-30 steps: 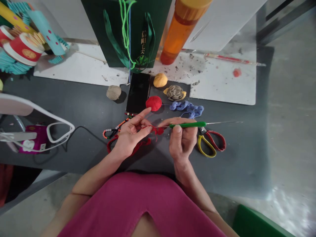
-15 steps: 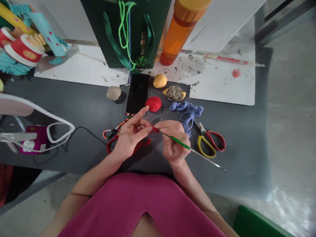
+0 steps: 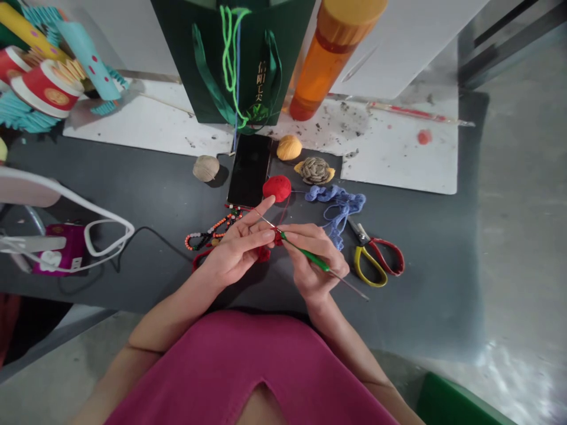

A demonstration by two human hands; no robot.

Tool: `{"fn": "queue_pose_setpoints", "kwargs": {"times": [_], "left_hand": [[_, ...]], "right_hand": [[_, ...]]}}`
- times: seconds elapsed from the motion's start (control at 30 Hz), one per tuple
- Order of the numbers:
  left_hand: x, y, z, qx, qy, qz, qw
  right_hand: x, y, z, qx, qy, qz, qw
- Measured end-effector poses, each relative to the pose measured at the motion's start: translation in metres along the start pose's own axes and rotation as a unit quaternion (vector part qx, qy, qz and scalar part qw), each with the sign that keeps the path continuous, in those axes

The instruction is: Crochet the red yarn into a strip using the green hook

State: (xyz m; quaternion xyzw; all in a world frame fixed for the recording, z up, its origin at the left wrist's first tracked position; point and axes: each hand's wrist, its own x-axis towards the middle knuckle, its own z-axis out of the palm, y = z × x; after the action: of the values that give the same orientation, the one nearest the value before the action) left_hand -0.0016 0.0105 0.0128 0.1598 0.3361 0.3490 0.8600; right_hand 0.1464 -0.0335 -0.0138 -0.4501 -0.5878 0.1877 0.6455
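Observation:
A crochet hook (image 3: 312, 258) with a green grip is pinched in my right hand (image 3: 316, 265). Its thin metal tip points up and left, past the red crochet piece (image 3: 278, 237). Thumb and fingers of my left hand (image 3: 237, 248) are closed on that piece, while its index finger stretches out toward the red yarn ball (image 3: 277, 188). A red strand runs from the ball down to the work. Part of the red piece hangs below my left hand, mostly hidden. Under my left fingers lies a beaded string (image 3: 208, 233).
Blue crochet work (image 3: 343, 203) and scissors (image 3: 376, 254) lie right of my hands. Behind are a phone (image 3: 250, 170), a beige yarn ball (image 3: 206, 168), a yellow ball (image 3: 289, 147), a crocheted flower (image 3: 315, 170), a green bag (image 3: 230, 65) and an orange bottle (image 3: 328, 59).
The hook has slid up and left, so its tip now shows beyond the red piece and less of its rear end sticks out. My left index finger has shifted slightly right.

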Motion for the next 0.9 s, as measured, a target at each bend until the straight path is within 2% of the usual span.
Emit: {"fn": "queue_pose_setpoints", "kwargs": {"times": [0.1,0.27,0.33,0.43,0.5,0.57,0.77,0.9], "left_hand": [[0.001,-0.001,-0.002,-0.006,0.005,-0.013,1.0],[0.003,-0.002,-0.003,-0.002,0.01,0.01,1.0],[0.004,-0.002,-0.004,0.003,0.009,0.012,1.0],[0.004,-0.001,-0.004,0.012,0.018,0.005,1.0],[0.003,-0.001,-0.003,0.016,0.019,0.008,1.0],[0.003,-0.002,-0.001,0.02,0.012,0.023,0.999],[0.003,-0.005,0.002,0.024,0.018,0.067,0.997],[0.004,-0.004,-0.001,0.03,0.012,0.058,0.998]], "right_hand": [[-0.003,-0.001,0.004,0.031,0.046,0.04,0.998],[-0.009,0.002,0.002,-0.073,0.128,0.094,0.985],[-0.01,0.006,0.0,-0.051,0.128,0.134,0.981],[-0.01,0.013,0.001,0.071,0.097,0.197,0.973],[-0.011,0.017,0.003,0.12,0.091,0.211,0.966],[-0.012,0.017,0.006,0.128,0.077,0.226,0.963],[-0.008,0.001,0.009,0.112,0.049,0.206,0.971],[-0.001,-0.002,0.006,0.053,0.043,0.136,0.988]]}}
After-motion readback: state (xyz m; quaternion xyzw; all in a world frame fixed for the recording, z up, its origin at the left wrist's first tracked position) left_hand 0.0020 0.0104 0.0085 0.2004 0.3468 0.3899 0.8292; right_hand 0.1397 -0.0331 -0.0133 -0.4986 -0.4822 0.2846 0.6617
